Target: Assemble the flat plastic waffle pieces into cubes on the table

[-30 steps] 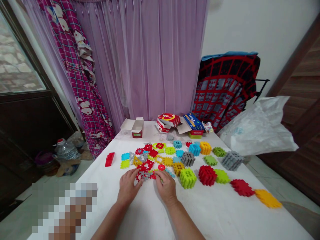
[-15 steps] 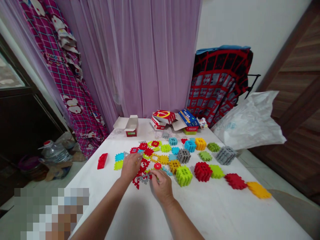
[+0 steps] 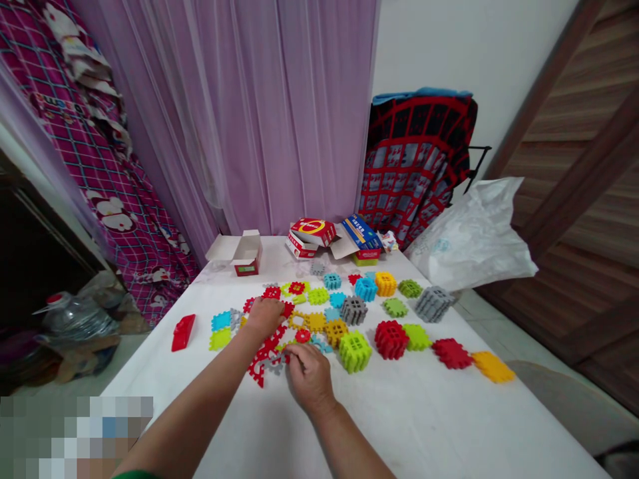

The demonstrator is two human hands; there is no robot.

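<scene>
My left hand [image 3: 267, 316] reaches palm down over the red interlocking pieces [image 3: 289, 309] at the middle left of the table. Its fingertips are hidden behind the back of the hand. My right hand [image 3: 309, 374] is closed nearer the front, thumb and fingers pinched together. A bit of red shows at its fingertips, too small to make out. Between the hands lie more toothed red pieces [image 3: 258, 372], a round red piece [image 3: 302, 335] and grey pieces [image 3: 275, 362]. To the right of my right hand stands a stacked lime-green block [image 3: 355, 351].
Stacks of toothed pieces stand on the right: a red stack [image 3: 392, 340], a grey stack [image 3: 434, 304] and a yellow stack [image 3: 386, 284]. A red wedge-shaped item [image 3: 183, 332] lies at far left. Cardboard boxes [image 3: 313, 231] and an open box [image 3: 247, 254] stand at the back, a white bag [image 3: 474, 239] at right.
My left hand has moved away from me, from the lower red pieces to those further back. My right hand stays near the same pieces. The view has turned slightly right.
</scene>
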